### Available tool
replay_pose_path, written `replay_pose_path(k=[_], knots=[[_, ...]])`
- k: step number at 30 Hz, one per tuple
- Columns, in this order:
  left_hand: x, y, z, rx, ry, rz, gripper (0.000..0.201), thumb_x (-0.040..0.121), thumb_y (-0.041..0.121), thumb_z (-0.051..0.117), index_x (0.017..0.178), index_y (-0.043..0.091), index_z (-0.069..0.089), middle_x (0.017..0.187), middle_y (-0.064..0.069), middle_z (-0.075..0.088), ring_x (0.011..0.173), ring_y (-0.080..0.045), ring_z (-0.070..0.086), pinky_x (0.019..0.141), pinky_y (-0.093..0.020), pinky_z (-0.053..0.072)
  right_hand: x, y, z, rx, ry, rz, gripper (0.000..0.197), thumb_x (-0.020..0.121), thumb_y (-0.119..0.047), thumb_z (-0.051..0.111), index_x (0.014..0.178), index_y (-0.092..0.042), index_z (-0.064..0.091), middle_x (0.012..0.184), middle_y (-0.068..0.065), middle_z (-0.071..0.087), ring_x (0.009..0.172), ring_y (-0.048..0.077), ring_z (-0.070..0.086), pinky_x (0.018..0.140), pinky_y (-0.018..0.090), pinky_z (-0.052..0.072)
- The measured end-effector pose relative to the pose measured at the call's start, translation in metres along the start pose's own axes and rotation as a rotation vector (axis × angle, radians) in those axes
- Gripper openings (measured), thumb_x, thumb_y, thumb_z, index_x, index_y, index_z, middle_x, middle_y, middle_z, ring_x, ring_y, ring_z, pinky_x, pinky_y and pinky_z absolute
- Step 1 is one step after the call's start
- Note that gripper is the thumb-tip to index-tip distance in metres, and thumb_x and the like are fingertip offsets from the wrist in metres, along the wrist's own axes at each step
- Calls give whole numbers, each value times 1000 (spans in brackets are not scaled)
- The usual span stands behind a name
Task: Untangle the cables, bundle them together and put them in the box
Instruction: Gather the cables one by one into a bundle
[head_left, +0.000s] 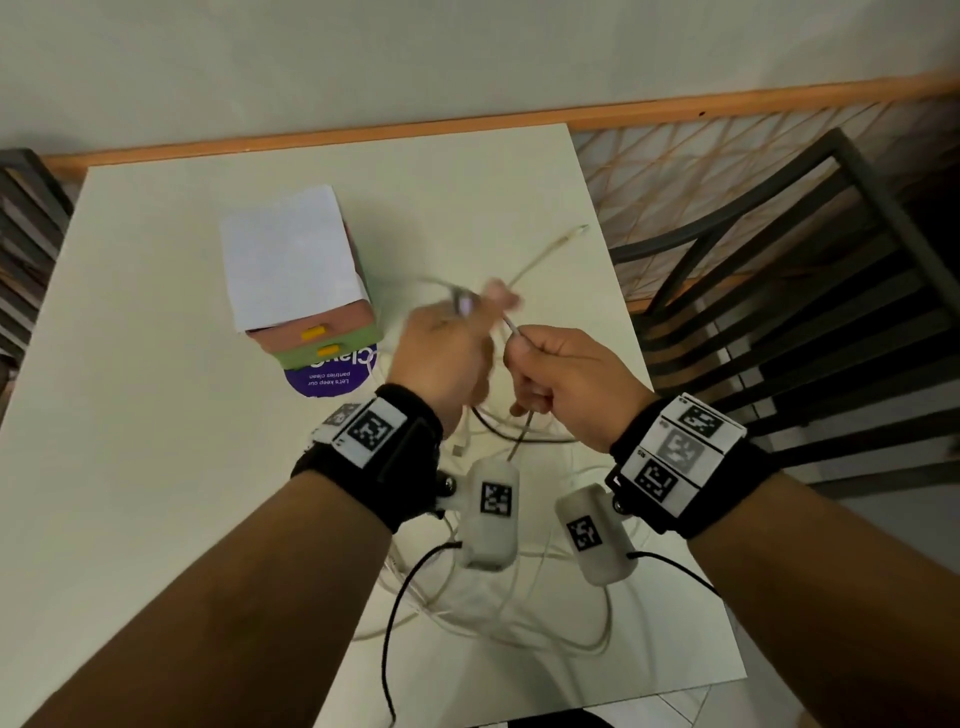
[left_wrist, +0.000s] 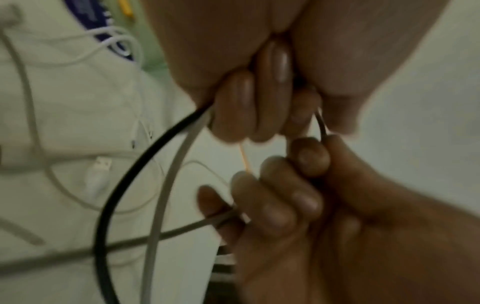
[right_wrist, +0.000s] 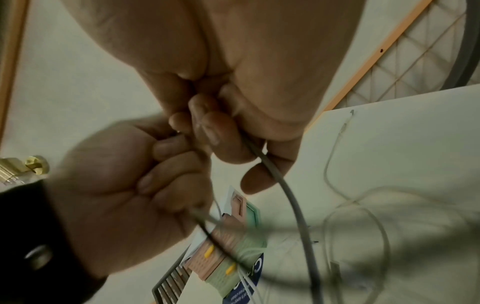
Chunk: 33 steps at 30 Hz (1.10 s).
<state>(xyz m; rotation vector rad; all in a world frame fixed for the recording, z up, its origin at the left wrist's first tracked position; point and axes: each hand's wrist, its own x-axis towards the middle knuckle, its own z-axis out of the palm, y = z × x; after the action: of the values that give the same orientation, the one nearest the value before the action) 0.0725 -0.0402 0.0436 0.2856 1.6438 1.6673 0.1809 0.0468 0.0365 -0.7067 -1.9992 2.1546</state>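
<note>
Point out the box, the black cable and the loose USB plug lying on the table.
box (head_left: 291, 254): head view, on its white top.
black cable (left_wrist: 109, 197): left wrist view, mid-loop.
USB plug (left_wrist: 100, 170): left wrist view, on its white body.

Pale cables (head_left: 519, 618) (one black (left_wrist: 103, 205), one grey (left_wrist: 166, 185)) are lying tangled at lower centre; the pink-and-green box (head_left: 317, 332) is sitting closed, upper left.

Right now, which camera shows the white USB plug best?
The left wrist view: the white USB plug lies on the table in plain sight, metal end showing, though a little blurred. In the head view it is a small pale shape below the left hand. I cannot pick it out in the right wrist view.
</note>
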Motion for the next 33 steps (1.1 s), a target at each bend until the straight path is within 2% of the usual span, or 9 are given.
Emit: replay_pose_path(k=[6, 11, 12, 13, 18, 21, 26, 29, 33], knots=[[-1, 5, -1, -93, 148, -17, 21, 96, 32, 63, 93, 17, 77, 48, 2, 29, 39, -13, 22, 40, -20, 23, -1, 3, 7, 3, -43, 13, 33, 93, -25, 47, 60, -22, 50, 59, -1, 34, 52, 13, 28, 54, 29, 27], [-16, 2, 1, 108, -41, 47, 20, 96, 18, 63, 104, 4, 75, 42, 1, 57, 33, -1, 41, 37, -13, 33, -5, 3, 9, -16, -30, 6, 32, 100, -15, 45, 73, -27, 59, 56, -9, 44, 50, 8, 36, 59, 27, 42], [-10, 1, -1, 84, 58, 47, 20, 96, 24, 64, 101, 9, 76, 90, 4, 44, 35, -3, 38, 38, -15, 33, -5, 4, 9, -5, -34, 5, 33, 96, -23, 47, 66, -30, 57, 59, -5, 41, 52, 11, 35, 58, 28, 40], [-6, 0, -3, 20, 144, 27, 22, 95, 32, 64, 97, 14, 77, 58, 17, 29, 36, -9, 32, 39, -18, 30, -5, 5, 9, -14, -32, 5, 33, 93, -29, 47, 61, -29, 55, 60, -2, 39, 54, 14, 35, 59, 30, 38], [-18, -2, -2, 80, -56, 55, 24, 95, 26, 64, 102, 6, 76, 39, 12, 45, 34, -1, 39, 39, -15, 33, -1, 7, 9, -41, 15, 32, 27, 90, -29, 48, 92, -9, 66, 68, 3, 48, 60, 15, 46, 74, 46, 51], [-6, -1, -5, 7, 187, 58, 23, 94, 36, 65, 96, 16, 77, 41, 15, 45, 38, -7, 36, 42, -20, 31, -3, 4, 11, -91, 4, 22, 28, 90, -34, 46, 67, -23, 57, 70, 8, 46, 66, 25, 46, 71, 43, 44], [-17, 6, -2, 87, -24, 90, 23, 92, 23, 69, 96, 2, 75, 42, 12, 50, 33, -3, 41, 38, -15, 32, -4, 2, 15, -34, 2, 58, 21, 95, -26, 47, 88, -13, 62, 73, 5, 47, 66, 20, 45, 74, 50, 52], [-5, 11, -5, -19, 211, 50, 31, 90, 33, 71, 100, 3, 74, 44, 10, 40, 34, -8, 32, 40, -17, 29, -6, 2, 17, -57, -9, 70, 28, 96, -27, 46, 70, -21, 55, 77, 14, 43, 71, 27, 43, 74, 52, 53], [-17, 4, -6, 93, -43, 41, 36, 91, 28, 70, 97, -8, 69, 44, 7, 46, 32, -9, 37, 38, -19, 30, -8, 4, 17, -37, 18, 98, 22, 99, -22, 46, 85, -18, 63, 75, 3, 49, 68, 16, 47, 76, 52, 53]])
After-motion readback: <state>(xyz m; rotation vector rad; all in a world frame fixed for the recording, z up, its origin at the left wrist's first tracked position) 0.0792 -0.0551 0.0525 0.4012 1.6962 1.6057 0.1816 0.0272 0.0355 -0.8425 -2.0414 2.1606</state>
